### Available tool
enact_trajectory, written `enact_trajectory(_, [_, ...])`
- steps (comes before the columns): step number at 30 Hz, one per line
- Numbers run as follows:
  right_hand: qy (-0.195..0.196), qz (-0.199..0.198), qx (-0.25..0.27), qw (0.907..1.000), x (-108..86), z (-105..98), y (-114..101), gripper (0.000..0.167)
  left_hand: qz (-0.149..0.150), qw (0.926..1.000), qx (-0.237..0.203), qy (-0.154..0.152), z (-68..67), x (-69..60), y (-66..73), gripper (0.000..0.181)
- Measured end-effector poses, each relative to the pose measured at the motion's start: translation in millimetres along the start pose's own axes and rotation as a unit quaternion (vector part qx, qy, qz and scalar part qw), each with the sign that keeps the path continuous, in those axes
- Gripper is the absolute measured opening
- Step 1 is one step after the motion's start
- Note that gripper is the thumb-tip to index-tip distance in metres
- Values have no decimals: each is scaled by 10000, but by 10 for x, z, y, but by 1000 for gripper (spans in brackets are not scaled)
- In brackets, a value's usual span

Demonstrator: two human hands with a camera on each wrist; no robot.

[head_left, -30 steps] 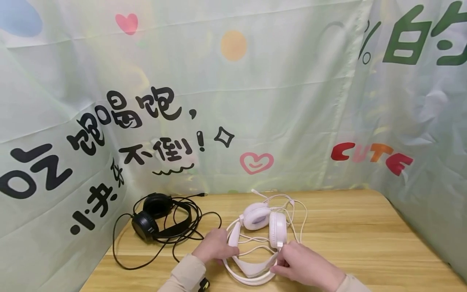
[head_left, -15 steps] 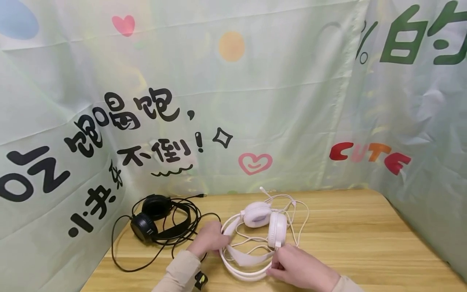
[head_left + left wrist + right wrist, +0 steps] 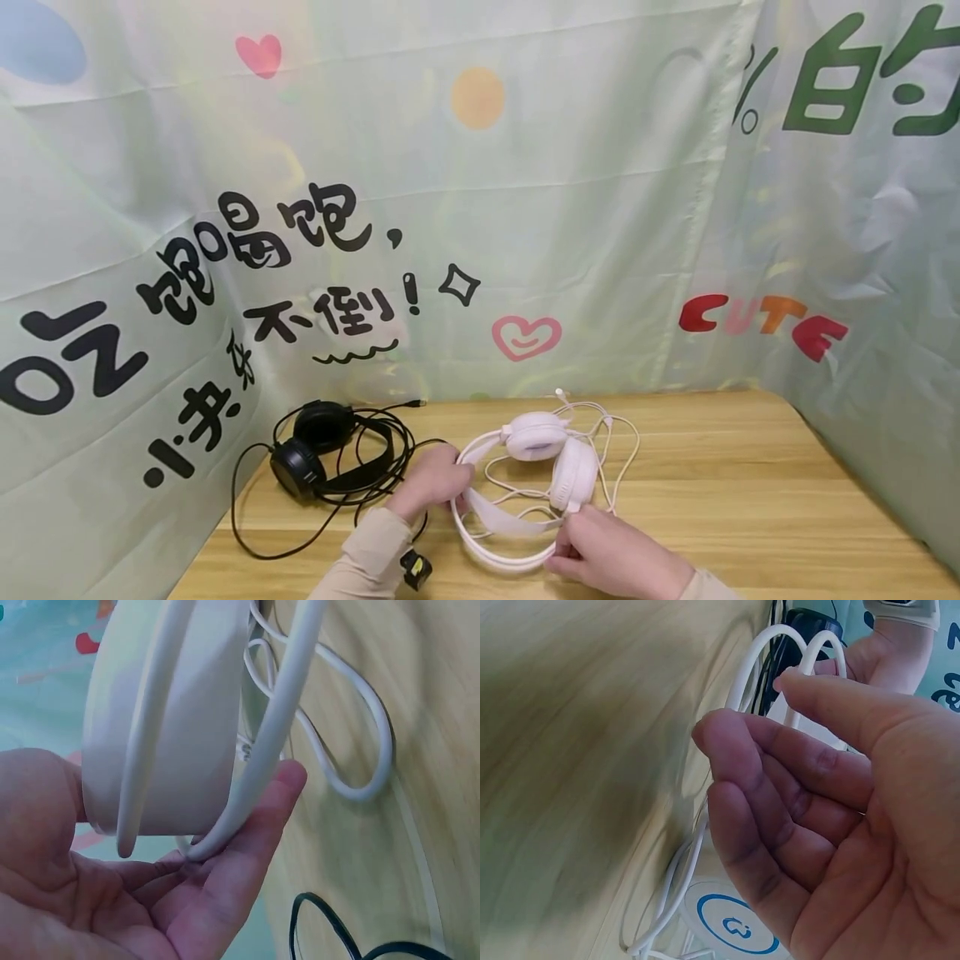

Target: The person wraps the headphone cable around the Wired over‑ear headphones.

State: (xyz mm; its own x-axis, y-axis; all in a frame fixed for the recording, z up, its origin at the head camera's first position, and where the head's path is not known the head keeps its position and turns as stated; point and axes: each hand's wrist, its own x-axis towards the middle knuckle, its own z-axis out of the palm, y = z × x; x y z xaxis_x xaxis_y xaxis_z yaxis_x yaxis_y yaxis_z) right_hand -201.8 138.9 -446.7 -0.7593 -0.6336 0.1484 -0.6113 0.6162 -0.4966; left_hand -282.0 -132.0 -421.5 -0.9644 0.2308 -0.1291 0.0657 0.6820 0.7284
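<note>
Beside the black headphones (image 3: 363, 476), the white headphones (image 3: 517, 525), gripped by left hand (image 3: 433, 481) and right hand (image 3: 618, 546), are evidently being repositioned, their headband (image 3: 506, 563) now farther left.

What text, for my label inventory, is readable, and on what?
"吃饱喝饱,快乐不倒!": black, backdrop.
"CUTE": multicoloured, backdrop.
"%的": green, backdrop, cut by picture edge.
White earcup: blue emblem, no legible word.
Small black object: yellow marking, too small to read.
</note>
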Motion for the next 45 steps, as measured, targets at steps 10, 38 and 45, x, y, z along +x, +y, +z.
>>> enact_trajectory(10, [79, -129, -368, 9992, 32, 94, 18, 33, -202, 9904, -1363, -148, 80, -17, 49, 31])
enact_trajectory(38, [-144, -338, -309, 9988, 203, 193, -10, 33, -132, 9614, -2407, 1325, 293, 110, 99, 38])
enact_trajectory(45, [-135, -674, -565, 9960, 176, 155, 3, 37, -276, 9573, -2202, 1852, 336, 163, 58, 14])
